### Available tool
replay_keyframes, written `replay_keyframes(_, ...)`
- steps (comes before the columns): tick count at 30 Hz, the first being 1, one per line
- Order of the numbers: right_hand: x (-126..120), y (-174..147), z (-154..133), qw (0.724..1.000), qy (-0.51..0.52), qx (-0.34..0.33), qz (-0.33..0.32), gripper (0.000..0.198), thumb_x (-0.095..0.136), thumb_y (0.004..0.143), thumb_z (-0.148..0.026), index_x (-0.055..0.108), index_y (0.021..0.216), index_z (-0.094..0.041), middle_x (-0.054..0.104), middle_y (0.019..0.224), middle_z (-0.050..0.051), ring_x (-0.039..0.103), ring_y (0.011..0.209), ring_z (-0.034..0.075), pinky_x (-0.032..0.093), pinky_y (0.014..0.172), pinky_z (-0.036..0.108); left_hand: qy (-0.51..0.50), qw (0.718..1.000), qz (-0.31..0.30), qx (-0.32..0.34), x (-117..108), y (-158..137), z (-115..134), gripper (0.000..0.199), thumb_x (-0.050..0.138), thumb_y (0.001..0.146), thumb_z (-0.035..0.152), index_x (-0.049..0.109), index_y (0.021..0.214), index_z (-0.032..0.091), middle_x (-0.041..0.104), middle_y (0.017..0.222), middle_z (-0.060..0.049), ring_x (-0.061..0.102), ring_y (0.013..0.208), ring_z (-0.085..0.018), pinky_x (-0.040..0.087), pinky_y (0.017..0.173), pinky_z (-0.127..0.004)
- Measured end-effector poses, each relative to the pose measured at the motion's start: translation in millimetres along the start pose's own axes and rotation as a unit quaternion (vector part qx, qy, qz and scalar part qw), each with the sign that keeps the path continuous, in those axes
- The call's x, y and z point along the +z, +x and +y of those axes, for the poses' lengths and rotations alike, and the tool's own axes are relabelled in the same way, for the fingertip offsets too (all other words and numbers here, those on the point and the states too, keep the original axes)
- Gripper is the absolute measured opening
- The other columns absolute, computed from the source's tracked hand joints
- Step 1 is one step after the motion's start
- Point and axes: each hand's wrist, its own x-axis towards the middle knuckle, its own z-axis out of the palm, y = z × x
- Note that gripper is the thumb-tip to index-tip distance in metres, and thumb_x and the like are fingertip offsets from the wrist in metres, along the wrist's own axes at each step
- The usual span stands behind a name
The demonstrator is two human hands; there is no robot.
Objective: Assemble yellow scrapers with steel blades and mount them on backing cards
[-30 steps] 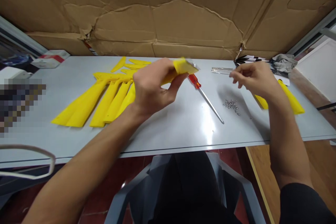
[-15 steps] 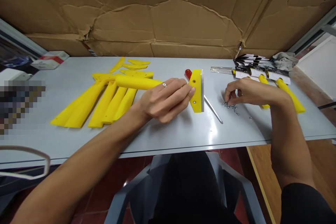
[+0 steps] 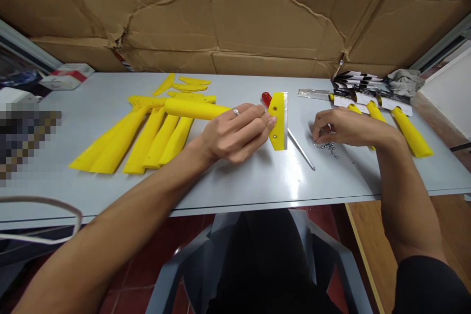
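My left hand (image 3: 239, 132) is closed around a yellow scraper (image 3: 278, 125), gripping it near the head. Its long handle points left, and a thin metal blade runs along the right edge of the head, which shows two holes. Behind the head lies a screwdriver (image 3: 302, 149) with a red handle, flat on the table. My right hand (image 3: 336, 126) is over the left end of a small pile of metal screws (image 3: 330, 147). Its thumb and fingertips are pinched together, and what sits between them is too small to make out.
Several yellow handles (image 3: 110, 142) lie at the left, with flat yellow plates (image 3: 191, 87) behind them. Packaged scrapers (image 3: 414, 132) with printed cards lie at the right, near a clear case (image 3: 314, 93) and a grey cloth (image 3: 405, 82). Cardboard (image 3: 235, 19) stands along the back.
My right fingertips have shifted slightly left, from over the screws to the pile's left edge. The scraper stays in my left hand, and the whole view has tilted a little.
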Motion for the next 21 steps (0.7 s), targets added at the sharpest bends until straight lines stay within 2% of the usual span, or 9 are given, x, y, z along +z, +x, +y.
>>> replay_keyframes(6, -3, -2, 8, 0.999, -0.014, 0.003, 0.032, 0.028, 0.069, 0.091, -0.048, 0.081, 0.109, -0.03, 0.07, 0.119, 0.001, 0.06, 0.099, 0.01, 0.041, 0.09, 0.026, 0.042, 0.999, 0.001, -0.003, 2, 1, 1, 0.015, 0.067, 0.097, 0.003, 0.07, 0.104, 0.017, 0.07, 0.086, -0.003, 0.074, 0.088, -0.018, 0.055, 0.058, -0.03)
replay_keyframes(11, -3, 0, 12, 0.999, -0.03, 0.01, 0.021, 0.026, 0.07, 0.09, -0.048, 0.082, 0.102, -0.028, 0.07, 0.115, 0.002, 0.059, 0.098, 0.01, 0.04, 0.091, 0.025, 0.012, 0.999, -0.022, -0.039, 1, -4, 2, 0.025, 0.069, 0.097, 0.004, 0.069, 0.116, 0.019, 0.071, 0.09, -0.003, 0.074, 0.094, -0.019, 0.056, 0.063, -0.03)
replay_keyframes(16, -2, 0, 9, 0.999, -0.023, 0.001, 0.044, 0.032, 0.07, 0.09, -0.05, 0.081, 0.107, -0.025, 0.07, 0.111, 0.003, 0.056, 0.09, 0.007, 0.038, 0.082, 0.023, -0.016, 0.999, -0.015, -0.049, 1, -5, 4, 0.032, 0.069, 0.096, 0.002, 0.069, 0.122, 0.02, 0.072, 0.096, -0.004, 0.073, 0.1, -0.02, 0.06, 0.072, -0.032)
replay_keyframes(21, -3, 0, 3, 0.999, -0.016, -0.016, 0.034, 0.031, 0.068, 0.091, -0.05, 0.082, 0.103, -0.026, 0.072, 0.112, 0.002, 0.059, 0.091, 0.007, 0.041, 0.083, 0.023, 0.0, 0.999, -0.001, -0.032, 3, -1, 4, 0.025, 0.07, 0.094, 0.002, 0.069, 0.114, 0.017, 0.071, 0.091, -0.004, 0.073, 0.095, -0.02, 0.057, 0.065, -0.031)
